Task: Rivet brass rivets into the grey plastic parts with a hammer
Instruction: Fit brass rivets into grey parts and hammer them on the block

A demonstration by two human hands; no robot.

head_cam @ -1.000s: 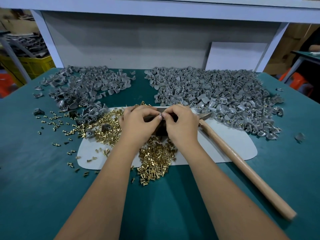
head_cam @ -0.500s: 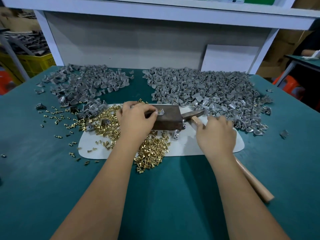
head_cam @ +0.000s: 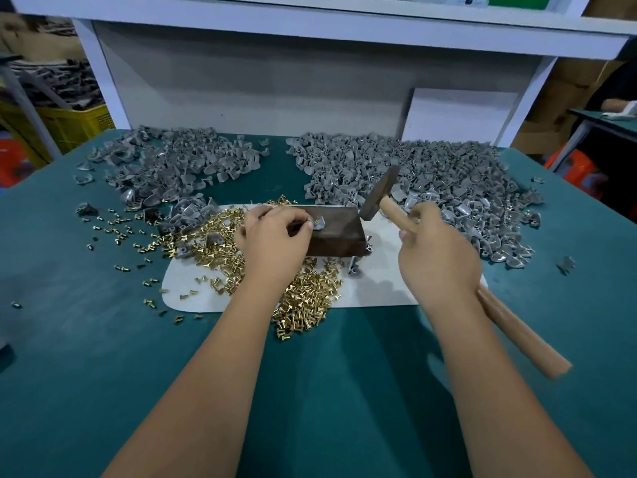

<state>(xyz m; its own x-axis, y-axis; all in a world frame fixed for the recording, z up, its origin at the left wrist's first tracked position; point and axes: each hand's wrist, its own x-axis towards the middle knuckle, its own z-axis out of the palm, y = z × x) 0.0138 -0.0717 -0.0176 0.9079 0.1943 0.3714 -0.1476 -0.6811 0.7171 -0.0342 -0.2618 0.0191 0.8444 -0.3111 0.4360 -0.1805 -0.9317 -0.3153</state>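
A grey plastic part (head_cam: 320,223) with a brass rivet in it sits on top of a dark metal block (head_cam: 339,236). My left hand (head_cam: 275,241) pinches that part at its left side and holds it on the block. My right hand (head_cam: 437,257) grips the wooden handle of a hammer (head_cam: 379,194). The hammer's steel head is raised, tilted, above the block's right end. A heap of loose brass rivets (head_cam: 306,298) lies in front of the block on a white mat (head_cam: 386,288).
Two big piles of grey plastic parts lie at the back, one on the left (head_cam: 179,167) and one on the right (head_cam: 448,188). Stray rivets (head_cam: 117,232) dot the green table (head_cam: 86,357) at left. A white board (head_cam: 458,115) leans behind. Yellow crate (head_cam: 76,125) far left.
My right hand left the part, took the hammer's handle and lifted the head off the mat above the block. My left hand stays on the part.
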